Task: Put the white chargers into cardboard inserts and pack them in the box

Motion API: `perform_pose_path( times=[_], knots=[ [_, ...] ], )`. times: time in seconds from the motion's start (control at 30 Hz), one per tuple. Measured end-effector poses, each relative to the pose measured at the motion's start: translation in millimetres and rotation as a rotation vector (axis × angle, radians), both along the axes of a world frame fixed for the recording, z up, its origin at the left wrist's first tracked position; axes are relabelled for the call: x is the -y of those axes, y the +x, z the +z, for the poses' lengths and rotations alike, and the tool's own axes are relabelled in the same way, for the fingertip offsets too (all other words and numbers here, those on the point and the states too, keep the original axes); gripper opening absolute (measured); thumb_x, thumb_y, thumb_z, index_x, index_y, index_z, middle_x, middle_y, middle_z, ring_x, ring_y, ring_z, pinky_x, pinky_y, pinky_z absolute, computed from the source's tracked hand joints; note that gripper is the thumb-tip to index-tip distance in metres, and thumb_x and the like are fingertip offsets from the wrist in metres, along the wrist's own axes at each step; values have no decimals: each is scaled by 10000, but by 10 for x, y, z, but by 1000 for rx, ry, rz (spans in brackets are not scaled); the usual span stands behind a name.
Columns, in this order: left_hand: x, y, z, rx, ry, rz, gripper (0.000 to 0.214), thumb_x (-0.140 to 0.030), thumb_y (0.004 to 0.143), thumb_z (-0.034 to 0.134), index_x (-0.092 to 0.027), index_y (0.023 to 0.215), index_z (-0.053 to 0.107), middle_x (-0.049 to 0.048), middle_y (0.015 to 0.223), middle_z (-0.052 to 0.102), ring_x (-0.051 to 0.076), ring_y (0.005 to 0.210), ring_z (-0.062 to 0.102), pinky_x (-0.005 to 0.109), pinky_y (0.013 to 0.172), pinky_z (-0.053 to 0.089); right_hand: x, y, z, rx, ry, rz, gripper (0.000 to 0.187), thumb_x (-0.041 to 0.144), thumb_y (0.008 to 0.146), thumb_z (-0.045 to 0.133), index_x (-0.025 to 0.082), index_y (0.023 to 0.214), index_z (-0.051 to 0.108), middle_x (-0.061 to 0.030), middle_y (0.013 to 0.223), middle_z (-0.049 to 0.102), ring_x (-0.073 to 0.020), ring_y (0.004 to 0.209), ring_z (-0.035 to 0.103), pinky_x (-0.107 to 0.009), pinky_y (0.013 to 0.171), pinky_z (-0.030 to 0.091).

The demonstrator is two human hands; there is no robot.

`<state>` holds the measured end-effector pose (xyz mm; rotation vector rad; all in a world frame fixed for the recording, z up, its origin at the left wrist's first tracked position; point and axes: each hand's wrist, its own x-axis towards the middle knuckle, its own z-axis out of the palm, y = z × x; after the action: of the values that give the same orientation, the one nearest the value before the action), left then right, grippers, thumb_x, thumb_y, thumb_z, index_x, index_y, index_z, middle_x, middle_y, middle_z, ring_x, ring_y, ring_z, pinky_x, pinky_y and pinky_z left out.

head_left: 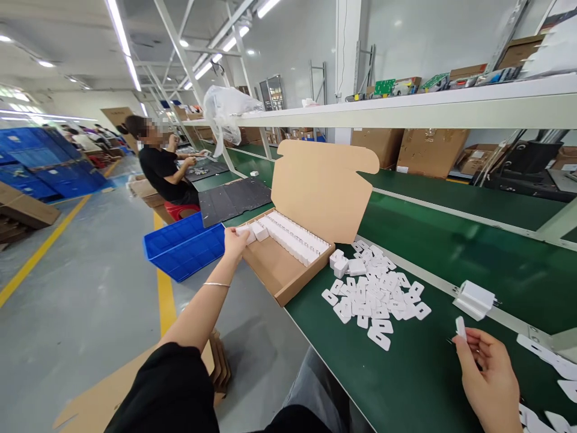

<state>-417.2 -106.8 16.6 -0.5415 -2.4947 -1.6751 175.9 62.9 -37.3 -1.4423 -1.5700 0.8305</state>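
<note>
The worker's left hand point(235, 243) grips a white plastic block point(245, 233) at the left end of an open brown cardboard box point(276, 270), beside rows of white blocks point(295, 239); the right hand point(491, 370) pinches a small, narrow white piece point(460, 328) above the green worktop point(406, 385).

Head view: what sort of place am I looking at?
Probably a factory assembly or packing floor: a green workbench holds an open cardboard box with rows of white blocks, another person sits working farther along, and blue crates are stacked in the background.
</note>
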Motion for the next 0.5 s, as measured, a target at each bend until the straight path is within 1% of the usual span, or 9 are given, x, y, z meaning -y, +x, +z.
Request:
perform_pose_path(
  times=[0.1, 0.17, 0.23, 0.3, 0.37, 0.43, 0.5],
  knots=[
    [74, -92, -57, -73, -176, 30, 303, -215, 777, 697, -223, 994, 485, 27, 911, 627, 242, 965, 670, 380, 889, 554, -34, 16, -38, 33, -14, 17, 608, 728, 733, 654, 246, 1102, 629, -122, 1084, 707, -379, 1006, 708, -456, 688, 555],
    [85, -115, -91, -124, -294, 16, 281, -179, 773, 706, -227, 940, 485, 53, 946, 633, 278, 1033, 659, 396, 921, 533, -56, 24, -64, 38, -29, 32, 610, 740, 722, 652, 252, 1087, 633, -125, 1100, 705, -388, 1018, 706, -472, 699, 562],
    [63, -131, -123, -167, -398, 2, 257, -157, 785, 697, -217, 936, 499, 94, 1007, 638, 308, 1094, 642, 404, 934, 520, -74, 28, -82, 49, -42, 42, 617, 754, 711, 649, 256, 1076, 634, -129, 1112, 705, -398, 1028, 703, -486, 702, 566],
    [26, -150, -149, -205, -486, -11, 267, -151, 806, 695, -193, 1006, 523, 132, 1094, 634, 323, 1152, 621, 408, 950, 515, -86, 28, -87, 64, -58, 44, 630, 769, 699, 646, 258, 1066, 634, -130, 1099, 710, -403, 1021, 705, -494, 696, 567],
    [-6, -174, -170, -237, -568, -27, 321, -151, 827, 707, -161, 1103, 543, 159, 1176, 627, 325, 1199, 603, 416, 984, 510, -90, 27, -79, 73, -66, 42, 639, 780, 691, 644, 258, 1059, 635, -131, 1080, 714, -402, 1001, 708, -491, 681, 569],
    [-19, -200, -183, -259, -657, -38, 347, -172, 869, 719, -136, 1181, 570, 160, 1251, 623, 312, 1223, 600, 438, 1024, 509, -87, 25, -65, 79, -65, 48, 636, 782, 694, 642, 256, 1051, 635, -133, 1069, 715, -397, 985, 711, -477, 659, 568],
    [-18, -222, -184, -268, -749, -32, 352, -241, 934, 718, -135, 1249, 601, 141, 1319, 621, 296, 1226, 611, 476, 1045, 519, -81, 23, -57, 82, -51, 57, 628, 772, 702, 645, 253, 1054, 637, -133, 1068, 714, -389, 978, 714, -468, 661, 573]
  ],
)
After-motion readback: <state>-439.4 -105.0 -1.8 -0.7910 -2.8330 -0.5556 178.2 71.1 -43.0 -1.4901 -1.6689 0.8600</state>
